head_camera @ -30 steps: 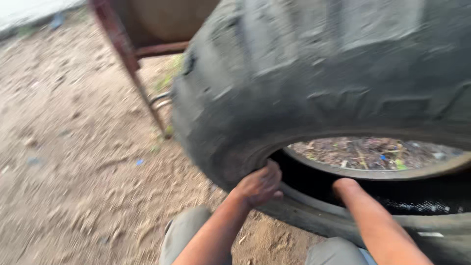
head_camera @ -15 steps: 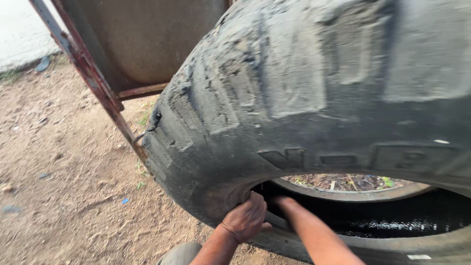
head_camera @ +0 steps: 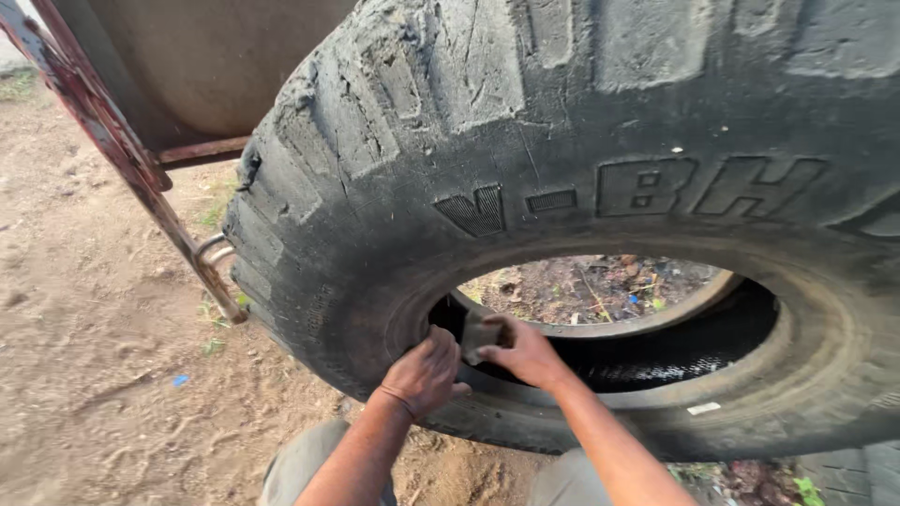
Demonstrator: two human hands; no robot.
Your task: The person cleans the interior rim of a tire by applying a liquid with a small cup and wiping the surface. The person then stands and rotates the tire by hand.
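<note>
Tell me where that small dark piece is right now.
In the head view, the small dark piece sits at the tyre's inner rim, lower centre, between the left hand and right hand.

Rusty red metal frame (head_camera: 122,159), sandy dirt ground (head_camera: 84,375), blue scrap (head_camera: 180,380)

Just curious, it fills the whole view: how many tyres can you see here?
1. A single big black tyre stands on the dirt, with the left hand and right hand at its inner rim. Others could lie outside the view.
</note>
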